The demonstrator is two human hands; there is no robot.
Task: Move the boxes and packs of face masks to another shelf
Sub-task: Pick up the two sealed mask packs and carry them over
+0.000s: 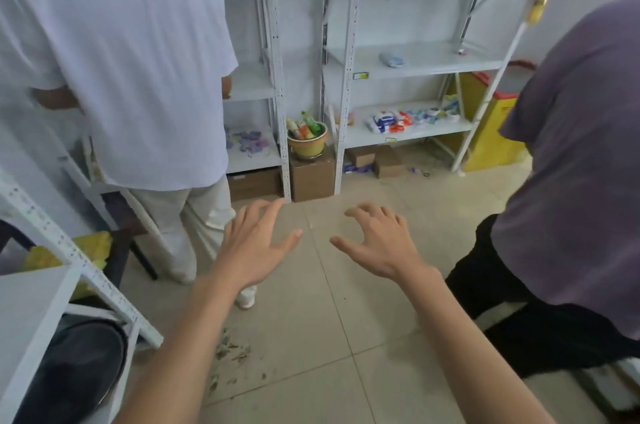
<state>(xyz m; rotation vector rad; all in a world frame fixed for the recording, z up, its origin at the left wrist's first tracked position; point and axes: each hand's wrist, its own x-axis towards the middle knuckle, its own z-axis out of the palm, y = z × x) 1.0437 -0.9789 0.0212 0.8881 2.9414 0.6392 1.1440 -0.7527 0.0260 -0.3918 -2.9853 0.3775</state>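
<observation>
Both my hands hover over the tiled floor, empty, with fingers spread. My left hand [254, 243] is palm down at centre; my right hand [379, 243] is beside it, a hand's width apart. Far ahead stands a white shelf unit [415, 72]. Its low shelf carries several packs [384, 120] in white, blue and red, with more small packs [436, 113] to their right. One pale blue pack [391, 59] lies alone on the middle shelf. Whether these are face masks is too blurred to tell.
A person in a white shirt [114, 53] stands at the left shelf unit [273, 77]. Another person in a purple shirt [575, 164] stands close on my right. A yellow pot [307, 143] sits on a cardboard box [311, 177]. A yellow bin [491, 118] is at right.
</observation>
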